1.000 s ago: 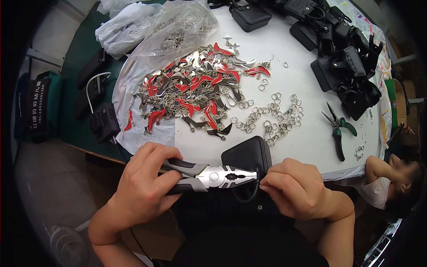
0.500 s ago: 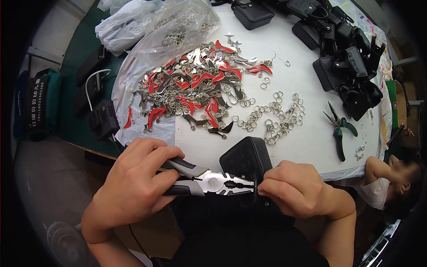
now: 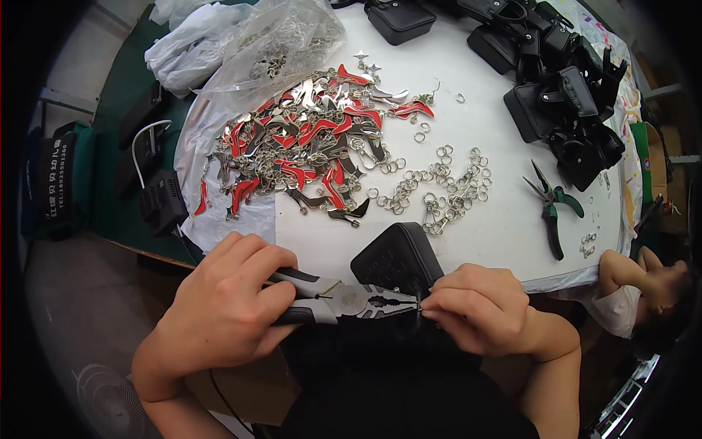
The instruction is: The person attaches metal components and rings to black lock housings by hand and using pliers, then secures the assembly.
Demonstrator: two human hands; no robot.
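Note:
My left hand (image 3: 238, 304) is closed round the grey and black handles of a pair of pliers (image 3: 355, 301). The plier jaws point right and meet at the fingertips of my right hand (image 3: 479, 307). That hand is pinched on something tiny at the jaw tips, too small and covered to name. Just beyond the jaws, a small black box-shaped bag (image 3: 398, 256) leans at the table's near edge, close to my right fingers. Further off lies a heap of red, black and silver high-heel-shaped metal charms (image 3: 300, 146). Loose metal rings and clasps (image 3: 439, 190) are scattered right of it.
More black bags (image 3: 559, 110) are piled at the right. Green-handled long-nose pliers (image 3: 553, 208) lie on the white table (image 3: 504, 249). A clear plastic bag of metal parts (image 3: 281, 44) stands at the back left. Another person (image 3: 621, 289) is at the right edge.
The whole view has shifted slightly, so the table things sit a little further left. Both hands keep the same hold, the plier jaws still at the right fingertips.

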